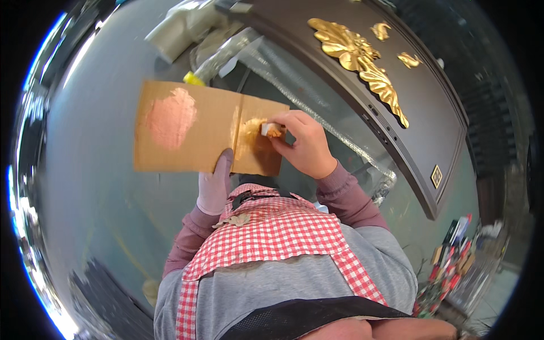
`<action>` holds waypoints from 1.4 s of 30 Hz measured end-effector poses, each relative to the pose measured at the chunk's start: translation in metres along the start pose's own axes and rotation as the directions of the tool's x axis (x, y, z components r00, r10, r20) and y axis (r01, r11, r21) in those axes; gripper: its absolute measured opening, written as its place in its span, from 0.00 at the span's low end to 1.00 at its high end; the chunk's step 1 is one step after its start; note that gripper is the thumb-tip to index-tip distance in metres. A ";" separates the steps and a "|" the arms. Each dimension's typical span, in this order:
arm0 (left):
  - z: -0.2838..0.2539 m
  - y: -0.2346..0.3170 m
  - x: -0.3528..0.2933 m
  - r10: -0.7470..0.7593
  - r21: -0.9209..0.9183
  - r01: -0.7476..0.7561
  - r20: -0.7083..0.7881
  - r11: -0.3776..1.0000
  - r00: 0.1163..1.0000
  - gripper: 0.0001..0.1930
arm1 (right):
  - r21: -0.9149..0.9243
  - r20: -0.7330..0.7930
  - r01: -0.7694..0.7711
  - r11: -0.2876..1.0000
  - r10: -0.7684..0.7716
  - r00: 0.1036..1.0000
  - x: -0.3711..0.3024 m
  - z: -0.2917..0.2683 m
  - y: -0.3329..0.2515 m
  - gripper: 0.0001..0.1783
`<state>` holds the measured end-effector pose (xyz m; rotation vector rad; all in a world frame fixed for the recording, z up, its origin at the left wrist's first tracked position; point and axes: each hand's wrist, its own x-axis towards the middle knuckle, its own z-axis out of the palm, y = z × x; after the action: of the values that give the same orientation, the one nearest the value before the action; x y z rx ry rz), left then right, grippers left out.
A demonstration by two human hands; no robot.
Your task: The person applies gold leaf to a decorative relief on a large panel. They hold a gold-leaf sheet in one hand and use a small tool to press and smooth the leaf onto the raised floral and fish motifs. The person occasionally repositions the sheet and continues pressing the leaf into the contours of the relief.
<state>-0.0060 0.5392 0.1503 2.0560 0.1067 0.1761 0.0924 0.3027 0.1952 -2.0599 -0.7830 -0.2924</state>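
My left hand (216,184), in a pale lilac glove, grips the lower edge of a brown cardboard sheet (218,119), its thumb lying on the face near the crease. Pinched between the thumb and fingers of my bare right hand (307,146) is a small white pad (273,131) with orange-gold stains; whether it is sponge or folded cloth I cannot tell. The pad is at a smeared gold patch (249,136) on the right part of the cardboard. On its left part is a rough pink-orange patch (171,119).
A dark panel (362,85) with gold leaf-shaped ornaments (362,59) stands at the upper right. Clear plastic wrap (221,59) and a grey pipe-like piece (173,37) lie beyond the cardboard. Several red and black items (450,260) are piled at the lower right.
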 end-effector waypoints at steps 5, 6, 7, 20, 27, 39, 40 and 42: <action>0.021 -0.018 0.103 0.235 -0.122 -0.219 0.136 0.968 0.962 0.10 | -0.186 -0.048 -0.161 0.969 0.154 0.987 0.031 -0.013 0.036 0.19; 0.024 -0.022 0.119 0.317 -0.078 -0.309 0.146 0.948 0.937 0.10 | -0.203 -0.082 -0.197 0.959 0.184 0.980 0.035 -0.015 0.043 0.19; 0.033 -0.022 0.139 0.342 -0.108 -0.327 0.182 0.939 0.922 0.10 | -0.182 -0.175 -0.235 0.955 0.203 0.963 0.038 -0.016 0.048 0.19; 0.099 -0.009 0.272 -0.032 -0.319 0.212 0.487 0.924 0.873 0.14 | 0.672 -0.320 -0.383 0.634 0.715 0.622 0.035 -0.062 0.145 0.21; 0.146 -0.019 0.348 -0.055 -0.358 0.171 0.310 0.918 0.949 0.20 | 0.824 -0.434 -0.277 0.495 0.865 0.254 -0.006 -0.142 0.315 0.22; 0.262 0.072 0.404 -0.322 -0.607 0.432 0.287 0.667 0.902 0.25 | 0.091 -0.452 -0.743 0.663 0.693 0.562 0.005 -0.236 0.509 0.16; 0.265 0.074 0.404 -0.341 -0.602 0.437 0.274 0.668 0.899 0.25 | 0.054 -0.428 -0.750 0.660 0.693 0.579 0.009 -0.234 0.514 0.16; 0.270 0.078 0.404 -0.377 -0.591 0.450 0.251 0.670 0.891 0.25 | -0.020 -0.381 -0.758 0.651 0.697 0.608 0.017 -0.227 0.521 0.16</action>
<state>0.4378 0.3288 0.1260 1.3011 0.3938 -0.1740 0.4523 -0.0866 -0.0097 -2.2256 0.3600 -0.2399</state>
